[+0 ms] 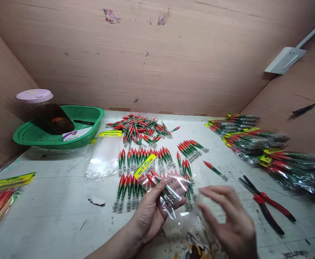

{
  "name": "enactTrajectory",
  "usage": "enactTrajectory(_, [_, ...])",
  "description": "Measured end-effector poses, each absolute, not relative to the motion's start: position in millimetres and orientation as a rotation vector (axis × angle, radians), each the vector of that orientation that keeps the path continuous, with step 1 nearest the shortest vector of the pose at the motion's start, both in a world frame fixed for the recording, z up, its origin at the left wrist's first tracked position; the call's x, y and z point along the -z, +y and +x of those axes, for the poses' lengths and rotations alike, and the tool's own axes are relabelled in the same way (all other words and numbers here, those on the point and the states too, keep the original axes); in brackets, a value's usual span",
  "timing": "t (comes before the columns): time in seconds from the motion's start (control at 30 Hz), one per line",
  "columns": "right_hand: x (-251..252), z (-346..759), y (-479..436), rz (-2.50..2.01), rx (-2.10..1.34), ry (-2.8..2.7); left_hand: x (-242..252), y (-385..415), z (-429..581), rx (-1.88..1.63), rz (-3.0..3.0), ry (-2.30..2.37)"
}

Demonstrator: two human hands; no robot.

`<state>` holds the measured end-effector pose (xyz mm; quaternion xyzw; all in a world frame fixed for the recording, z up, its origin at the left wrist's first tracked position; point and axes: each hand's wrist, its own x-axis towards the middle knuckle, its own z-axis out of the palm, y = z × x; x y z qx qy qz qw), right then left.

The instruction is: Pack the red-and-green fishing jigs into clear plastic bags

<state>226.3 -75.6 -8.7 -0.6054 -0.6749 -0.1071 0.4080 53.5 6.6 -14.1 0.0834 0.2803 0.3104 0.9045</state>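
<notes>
My left hand [153, 212] is closed around a clear plastic bag [175, 216] with a yellow header reading BCT LURE. Inside it lie red-and-green squid jigs [157, 178]; how many is hard to tell. My right hand [228, 219], smeared by motion, has thumb and fingertips pinched at the bag's near right end. Beneath and beyond my left hand, rows of loose squid jigs [123, 189] are lined up on the white table [65, 212]. A single squid jig [215, 169] lies to the right, close beyond my right hand.
Behind the rows lies a heap of jigs [139, 129]. Flat bags [105, 158] sit left, near a green basket [92, 126] with a lidded cup [35, 95]. Filled packs [276, 162] are stacked right, beyond red-handled pliers [267, 205]. A bag of red lures [1, 201] lies far left.
</notes>
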Motion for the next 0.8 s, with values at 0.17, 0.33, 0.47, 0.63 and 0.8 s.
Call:
enactTrajectory(0.17, [41.3, 345.3, -73.8, -2.001, 0.345, -1.585, 10.1, 8.1, 52.4, -0.635, 0.179, 0.625])
enactTrajectory(0.33, [66.8, 380.5, -66.3, -1.974, 0.139, -1.697, 6.3, 7.6, 53.6, -0.62, 0.16, 0.646])
enactTrajectory(0.47, [68.3, 361.4, -68.8, -1.98, 0.081, -1.603, 5.6, 7.8, 53.5, -0.63, 0.165, 0.637])
enactTrajectory(0.63, [34.3, 329.1, -94.3, -1.8, -0.691, -0.962, 6.2, 9.7, 53.3, -0.647, 0.161, 0.66])
enactTrajectory(0.8, [-9.4, 284.2, -125.1, -1.617, -0.965, -1.068, 7.5, 9.6, 52.7, -0.659, 0.173, 0.635])
